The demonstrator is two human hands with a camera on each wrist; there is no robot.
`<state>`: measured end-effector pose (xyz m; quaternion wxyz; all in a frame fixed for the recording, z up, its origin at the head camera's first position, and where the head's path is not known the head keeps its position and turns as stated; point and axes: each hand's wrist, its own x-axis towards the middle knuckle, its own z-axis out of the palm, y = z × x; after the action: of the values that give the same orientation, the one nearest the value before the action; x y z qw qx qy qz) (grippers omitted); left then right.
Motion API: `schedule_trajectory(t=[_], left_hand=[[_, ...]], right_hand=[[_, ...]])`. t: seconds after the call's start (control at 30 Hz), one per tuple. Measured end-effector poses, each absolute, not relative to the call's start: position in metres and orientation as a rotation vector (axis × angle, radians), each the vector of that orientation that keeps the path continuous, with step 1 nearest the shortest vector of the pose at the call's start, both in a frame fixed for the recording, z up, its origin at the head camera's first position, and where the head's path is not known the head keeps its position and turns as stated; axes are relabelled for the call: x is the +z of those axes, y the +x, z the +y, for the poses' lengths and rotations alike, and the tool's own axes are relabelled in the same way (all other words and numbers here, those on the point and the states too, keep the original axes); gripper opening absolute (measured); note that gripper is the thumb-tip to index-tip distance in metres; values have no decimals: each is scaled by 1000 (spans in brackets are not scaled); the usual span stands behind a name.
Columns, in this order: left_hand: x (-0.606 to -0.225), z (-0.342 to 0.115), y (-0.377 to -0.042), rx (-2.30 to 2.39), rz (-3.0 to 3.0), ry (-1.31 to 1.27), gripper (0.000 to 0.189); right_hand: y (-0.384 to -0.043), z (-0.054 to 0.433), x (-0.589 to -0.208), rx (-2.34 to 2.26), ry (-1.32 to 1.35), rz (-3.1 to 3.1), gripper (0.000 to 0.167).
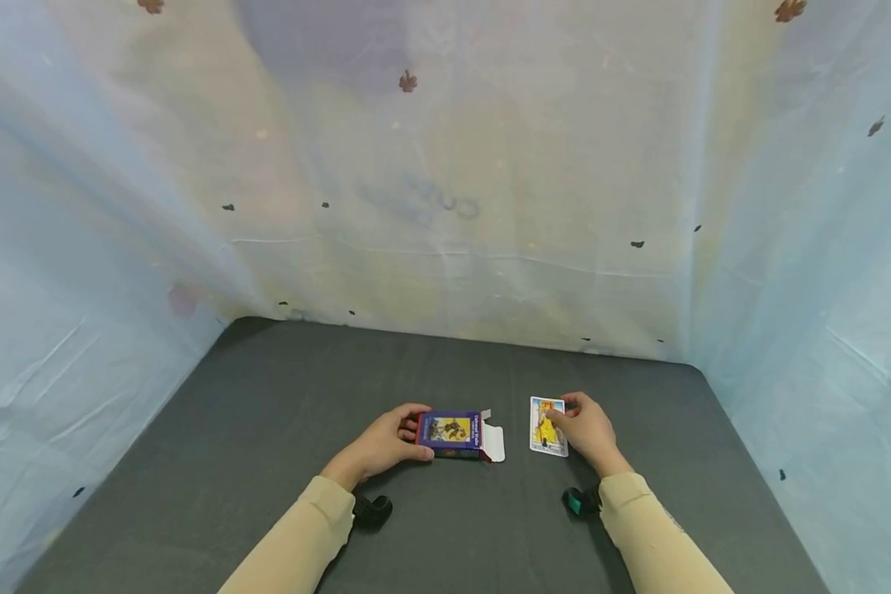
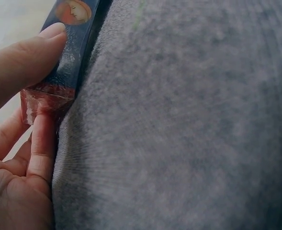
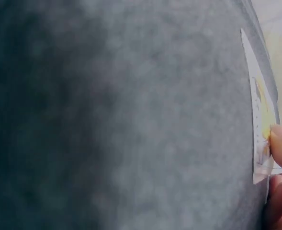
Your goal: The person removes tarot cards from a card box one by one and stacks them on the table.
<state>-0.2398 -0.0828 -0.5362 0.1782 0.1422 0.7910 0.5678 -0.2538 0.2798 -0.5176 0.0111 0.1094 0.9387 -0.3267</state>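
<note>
A dark blue and red tarot card box (image 1: 453,428) with a picture on its front lies on the table. Its white end flap (image 1: 493,443) is folded out to the right. At the box's left end, my left hand (image 1: 381,446) grips it, with the thumb (image 2: 52,45) along the long side and a finger at the red end in the left wrist view. To the right of the box, apart from it, is a white-bordered yellow tarot card (image 1: 540,439), face up. My right hand (image 1: 592,431) pinches the card's right edge, thumb (image 3: 280,143) on its face.
A dark grey cloth-covered table (image 1: 490,528) lies beneath both hands. Pale plastic sheeting (image 1: 445,181) with small dark marks hangs behind it and along both sides. Black wrist devices (image 1: 373,511) sit below both hands.
</note>
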Motion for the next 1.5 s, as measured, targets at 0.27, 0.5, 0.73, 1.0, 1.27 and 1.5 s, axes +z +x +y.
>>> schedule_trajectory(t=[0.27,0.5,0.73,1.0,1.27,1.5], left_hand=[[-537,-85,-238,1596,2244,387,78],[-537,-84,-239,1609,2230,400,78],[-539,-83,-240,1614,2233,412,78],[-539,-83,-239,1620,2229,411,78],[-535,-82,-238,1623,2228,403,75],[-537,-83,-239,1618,2229,383,75]], right_hand=[[-252,278,-521,-1040,332,2932,51],[-253,279,-519,-1059,329,2929,49],[-249,283,-518,-1227,349,2873,52],[-233,263,-506,-1557,263,2789,49],[-220,222,-499,-1658,86,2718,47],[-215,197,-505,-1760,4,2565,41]])
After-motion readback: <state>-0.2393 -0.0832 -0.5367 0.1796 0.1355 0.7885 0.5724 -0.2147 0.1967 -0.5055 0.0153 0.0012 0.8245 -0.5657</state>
